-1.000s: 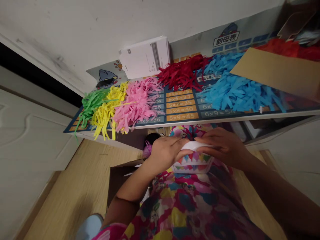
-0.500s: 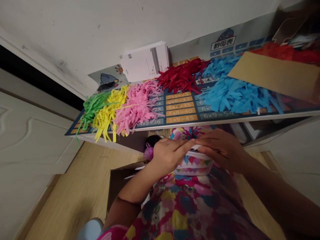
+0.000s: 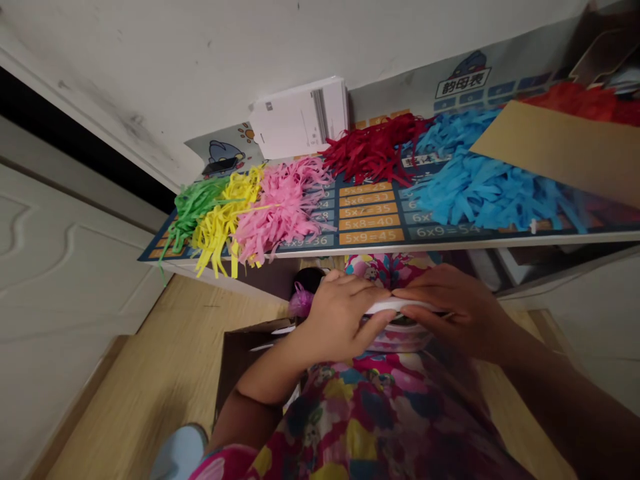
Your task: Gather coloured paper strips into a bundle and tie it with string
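Observation:
A clear plastic tub (image 3: 400, 343) sits in my lap below the desk edge, the patterned cloth showing through its wall. Above its mouth is a white lid (image 3: 395, 305), tilted, with a dark gap under part of it. My left hand (image 3: 340, 317) pinches the lid's left side between thumb and fingers. On the other side my right hand (image 3: 455, 310) grips the lid the same way, thumb below and fingers above. Both sets of fingertips nearly meet at the middle. What lies inside the tub is mostly hidden by the hands and lid.
On the desk mat (image 3: 370, 220) lie green (image 3: 197, 203), yellow (image 3: 227, 213), pink (image 3: 285, 207), dark red (image 3: 375, 147) and blue (image 3: 490, 190) paper shreds. Tan card (image 3: 560, 150) overlaps the blue. White cards (image 3: 300, 120) lean on the wall. An open cardboard box (image 3: 240, 367) and blue stool (image 3: 180, 453) stand left.
The lid has lifted and tilted, so more of its white face shows between my hands. My thumbs have moved under it. The view has shifted slightly.

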`<state>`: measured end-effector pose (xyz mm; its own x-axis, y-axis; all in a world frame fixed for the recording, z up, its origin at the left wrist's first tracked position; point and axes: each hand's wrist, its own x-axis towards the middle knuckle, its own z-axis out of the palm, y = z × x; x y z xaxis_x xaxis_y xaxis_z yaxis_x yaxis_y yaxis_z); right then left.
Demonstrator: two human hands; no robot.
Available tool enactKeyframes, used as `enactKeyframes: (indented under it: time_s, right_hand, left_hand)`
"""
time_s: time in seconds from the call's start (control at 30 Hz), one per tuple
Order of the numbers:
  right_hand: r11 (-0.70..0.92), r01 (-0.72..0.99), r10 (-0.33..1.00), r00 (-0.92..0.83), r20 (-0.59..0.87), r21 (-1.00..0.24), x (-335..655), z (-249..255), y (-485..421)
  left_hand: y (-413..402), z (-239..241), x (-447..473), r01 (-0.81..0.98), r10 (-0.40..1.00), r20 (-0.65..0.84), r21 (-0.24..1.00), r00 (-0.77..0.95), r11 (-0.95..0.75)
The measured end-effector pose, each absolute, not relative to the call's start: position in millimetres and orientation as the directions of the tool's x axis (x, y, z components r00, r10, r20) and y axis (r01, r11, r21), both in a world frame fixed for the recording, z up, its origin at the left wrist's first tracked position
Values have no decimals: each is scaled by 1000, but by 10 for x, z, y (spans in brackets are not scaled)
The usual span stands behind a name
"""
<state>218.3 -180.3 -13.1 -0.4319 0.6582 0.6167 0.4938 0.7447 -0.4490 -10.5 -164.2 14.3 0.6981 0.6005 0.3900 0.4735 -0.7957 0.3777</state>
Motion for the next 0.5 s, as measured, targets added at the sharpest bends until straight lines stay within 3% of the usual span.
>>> enactKeyframes:
  time_s: [0.23,0.37,0.5]
  right_hand:
    - [734,500,669,-414,617,-460,2158,-118,-1809]
    - [685,530,720,-392,572,-500,2198,-125,-1819]
    - [704,570,705,-488,515,-423,2184,-8,-1798]
  left_hand:
    - [-1640,153,-108,460,640,380,465,668,-756]
    - [-1650,144,-188,422,694,319,609,645,-672]
    - [-1687,102,-224,376,751,335,706,568,-600]
